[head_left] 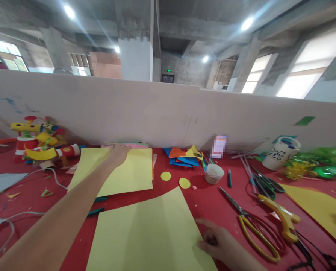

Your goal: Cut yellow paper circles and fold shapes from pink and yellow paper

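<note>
My left hand reaches far across the red table and rests on the far edge of a stack of yellow paper; its fingers are hidden behind the wrist. My right hand sits at the near right, fingers curled and pressing on the right edge of a creased yellow sheet that lies flat in front of me.
Yellow-handled scissors and a yellow glue gun lie right of my right hand. Further back are dark scissors, a small tub, two yellow paper discs, coloured paper scraps, a paper cup and a craft figure.
</note>
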`<move>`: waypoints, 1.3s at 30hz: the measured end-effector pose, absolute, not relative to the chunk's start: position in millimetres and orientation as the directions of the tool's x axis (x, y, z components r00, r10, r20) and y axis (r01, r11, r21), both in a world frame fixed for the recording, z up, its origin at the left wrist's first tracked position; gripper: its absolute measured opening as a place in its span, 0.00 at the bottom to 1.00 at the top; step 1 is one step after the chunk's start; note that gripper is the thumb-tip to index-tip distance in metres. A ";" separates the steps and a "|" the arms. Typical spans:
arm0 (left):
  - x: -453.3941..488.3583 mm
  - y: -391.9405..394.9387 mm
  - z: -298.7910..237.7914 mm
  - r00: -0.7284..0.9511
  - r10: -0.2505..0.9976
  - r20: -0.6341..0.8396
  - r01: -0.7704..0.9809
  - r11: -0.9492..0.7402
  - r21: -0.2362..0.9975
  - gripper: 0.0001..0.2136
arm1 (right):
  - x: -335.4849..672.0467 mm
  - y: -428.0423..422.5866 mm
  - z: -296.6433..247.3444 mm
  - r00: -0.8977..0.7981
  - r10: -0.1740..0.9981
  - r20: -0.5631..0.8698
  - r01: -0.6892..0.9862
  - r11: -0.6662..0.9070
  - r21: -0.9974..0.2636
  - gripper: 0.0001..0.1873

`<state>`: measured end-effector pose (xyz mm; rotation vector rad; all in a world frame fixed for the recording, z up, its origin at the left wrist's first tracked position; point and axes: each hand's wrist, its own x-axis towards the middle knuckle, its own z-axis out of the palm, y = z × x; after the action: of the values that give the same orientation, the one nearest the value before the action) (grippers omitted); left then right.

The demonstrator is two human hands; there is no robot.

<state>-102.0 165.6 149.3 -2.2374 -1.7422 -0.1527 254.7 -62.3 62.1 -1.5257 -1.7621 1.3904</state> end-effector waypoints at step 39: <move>-95.6 59.4 133.3 0.529 0.846 -0.063 0.846 -0.532 -0.030 0.42 | 257.9 -68.3 69.4 -0.377 0.905 -0.197 0.414 -0.026 -0.910 0.28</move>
<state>-95.6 59.4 133.3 -2.7508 -1.5221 0.1094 257.9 -68.3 69.4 -1.3768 -1.7915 1.3931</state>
